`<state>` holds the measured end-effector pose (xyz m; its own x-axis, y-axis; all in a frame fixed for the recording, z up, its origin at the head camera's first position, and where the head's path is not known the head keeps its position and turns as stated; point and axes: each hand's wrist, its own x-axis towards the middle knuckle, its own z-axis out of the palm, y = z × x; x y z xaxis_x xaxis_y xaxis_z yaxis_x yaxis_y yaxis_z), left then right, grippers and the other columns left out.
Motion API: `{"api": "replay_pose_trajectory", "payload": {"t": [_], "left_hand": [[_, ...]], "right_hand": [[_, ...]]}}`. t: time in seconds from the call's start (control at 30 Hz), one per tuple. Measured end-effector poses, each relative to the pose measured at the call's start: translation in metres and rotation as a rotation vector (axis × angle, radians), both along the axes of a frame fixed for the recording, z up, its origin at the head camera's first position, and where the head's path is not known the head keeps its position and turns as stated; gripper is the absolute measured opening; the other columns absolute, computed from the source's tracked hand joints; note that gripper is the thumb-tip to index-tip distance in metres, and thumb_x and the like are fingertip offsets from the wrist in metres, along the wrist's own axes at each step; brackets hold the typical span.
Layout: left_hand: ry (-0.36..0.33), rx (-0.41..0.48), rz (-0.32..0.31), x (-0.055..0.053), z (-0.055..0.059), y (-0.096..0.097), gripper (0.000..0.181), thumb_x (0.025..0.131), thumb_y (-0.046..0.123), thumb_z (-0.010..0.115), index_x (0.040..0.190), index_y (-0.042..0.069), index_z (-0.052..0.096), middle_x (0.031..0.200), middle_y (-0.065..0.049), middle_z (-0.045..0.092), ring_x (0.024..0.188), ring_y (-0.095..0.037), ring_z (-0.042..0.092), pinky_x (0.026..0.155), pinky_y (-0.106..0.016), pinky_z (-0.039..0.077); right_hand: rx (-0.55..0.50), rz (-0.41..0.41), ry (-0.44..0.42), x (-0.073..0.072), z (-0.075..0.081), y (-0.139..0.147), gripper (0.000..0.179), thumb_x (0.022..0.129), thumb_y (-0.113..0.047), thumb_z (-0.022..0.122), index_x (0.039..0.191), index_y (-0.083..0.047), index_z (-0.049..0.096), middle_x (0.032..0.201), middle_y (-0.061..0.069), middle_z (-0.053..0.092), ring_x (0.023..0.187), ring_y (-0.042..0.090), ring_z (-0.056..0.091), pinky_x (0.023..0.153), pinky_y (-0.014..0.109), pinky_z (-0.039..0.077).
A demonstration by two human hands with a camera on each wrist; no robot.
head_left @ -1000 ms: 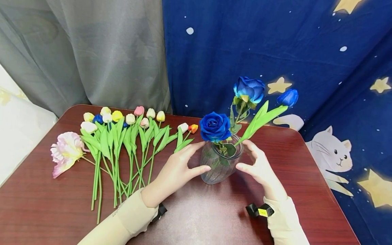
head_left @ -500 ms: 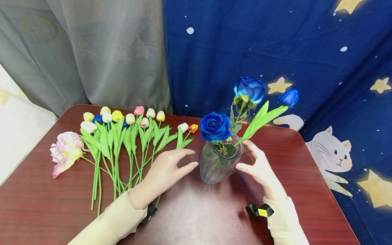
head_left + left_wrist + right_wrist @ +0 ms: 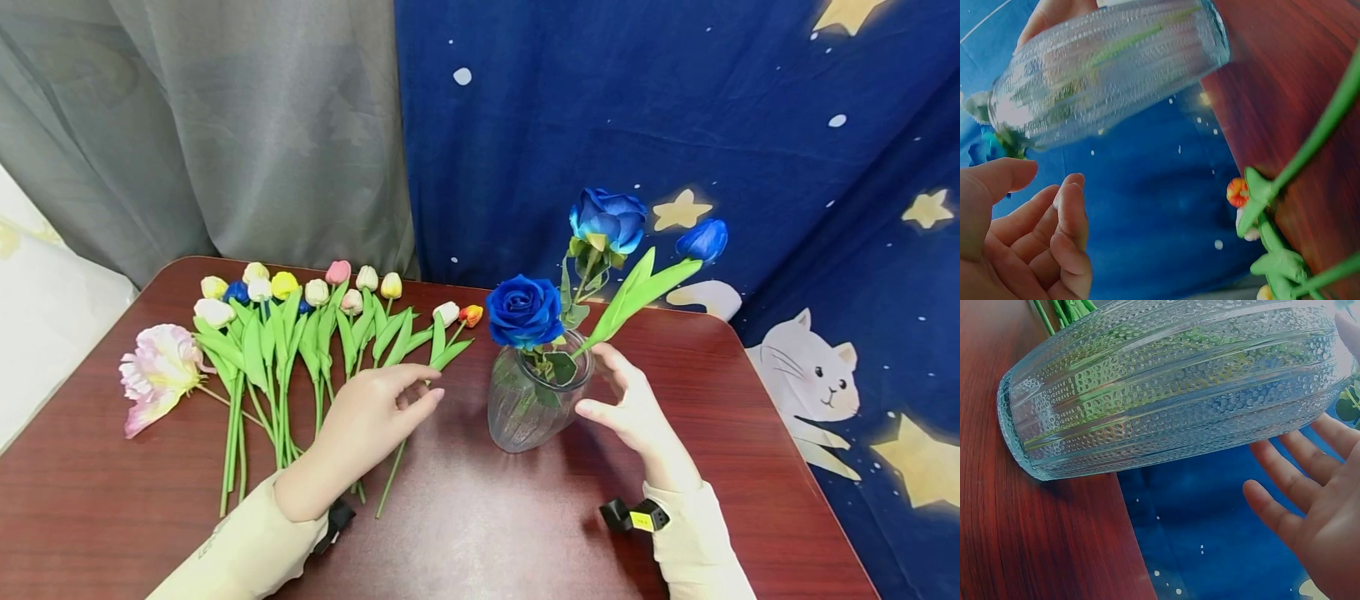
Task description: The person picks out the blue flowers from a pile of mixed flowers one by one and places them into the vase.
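Note:
A clear textured glass vase (image 3: 525,417) stands on the table, holding two blue roses (image 3: 523,311) and a blue tulip (image 3: 702,241) with green leaves. My right hand (image 3: 633,412) is at the vase's right side near the neck. In the right wrist view, its relaxed fingers (image 3: 1285,469) reach the glass edge, one fingertip apart from it. My left hand (image 3: 367,425) hovers left of the vase, over tulip stems, its fingers loosely bent with nothing seen between them. In the left wrist view, the left hand (image 3: 1029,237) is apart from the vase.
Several loose tulips (image 3: 277,350) in white, yellow, pink and blue lie on the left of the brown table (image 3: 480,533). A large pink flower (image 3: 161,371) lies leftmost. White and orange tulips (image 3: 459,315) lie nearest the vase. Grey and blue curtains (image 3: 517,142) hang behind.
My left hand has moved away from the vase, leftward and slightly toward me, over the tulip stems. My right hand and the vase have stayed in place.

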<state>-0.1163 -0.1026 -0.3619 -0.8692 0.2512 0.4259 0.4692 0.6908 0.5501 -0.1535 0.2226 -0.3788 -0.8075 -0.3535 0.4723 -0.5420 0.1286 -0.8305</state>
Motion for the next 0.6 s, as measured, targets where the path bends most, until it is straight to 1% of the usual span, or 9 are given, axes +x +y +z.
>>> {"api": "replay_pose_trajectory", "payload": {"t": [0.13, 0.27, 0.33, 0.6], "left_hand": [[0.007, 0.012, 0.038, 0.000, -0.001, -0.014, 0.015, 0.085, 0.020, 0.072, 0.097, 0.012, 0.074, 0.074, 0.012, 0.064, 0.061, -0.002, 0.054, 0.055, -0.025, 0.045], [0.021, 0.015, 0.066, 0.000, -0.003, -0.029, 0.013, 0.085, 0.018, 0.072, 0.096, 0.012, 0.074, 0.072, 0.013, 0.064, 0.058, -0.002, 0.052, 0.053, -0.026, 0.043], [0.035, 0.009, 0.078, 0.000, -0.004, -0.036, 0.014, 0.085, 0.017, 0.072, 0.097, 0.011, 0.074, 0.071, 0.012, 0.064, 0.057, -0.002, 0.051, 0.053, -0.026, 0.043], [0.029, -0.027, 0.154, 0.001, -0.007, -0.060, 0.014, 0.085, 0.018, 0.070, 0.097, 0.011, 0.073, 0.069, 0.012, 0.061, 0.055, -0.003, 0.050, 0.048, -0.026, 0.038]], "right_hand": [[-0.001, 0.002, -0.002, 0.000, 0.000, 0.000, 0.056, 0.076, -0.005, 0.077, 0.125, -0.020, 0.055, 0.115, -0.011, 0.062, 0.109, 0.004, 0.056, 0.096, 0.018, 0.038], [-0.002, 0.001, -0.002, 0.000, 0.000, 0.000, 0.055, 0.076, -0.006, 0.077, 0.124, -0.021, 0.055, 0.114, -0.011, 0.062, 0.108, 0.004, 0.057, 0.095, 0.018, 0.039], [-0.004, 0.003, -0.002, 0.000, -0.001, 0.000, 0.054, 0.076, -0.006, 0.077, 0.124, -0.021, 0.055, 0.114, -0.011, 0.063, 0.108, 0.004, 0.057, 0.095, 0.018, 0.039], [-0.010, 0.013, 0.006, -0.001, -0.002, 0.001, 0.053, 0.078, -0.009, 0.078, 0.124, -0.023, 0.055, 0.114, -0.011, 0.062, 0.108, 0.004, 0.057, 0.094, 0.018, 0.040]]}}
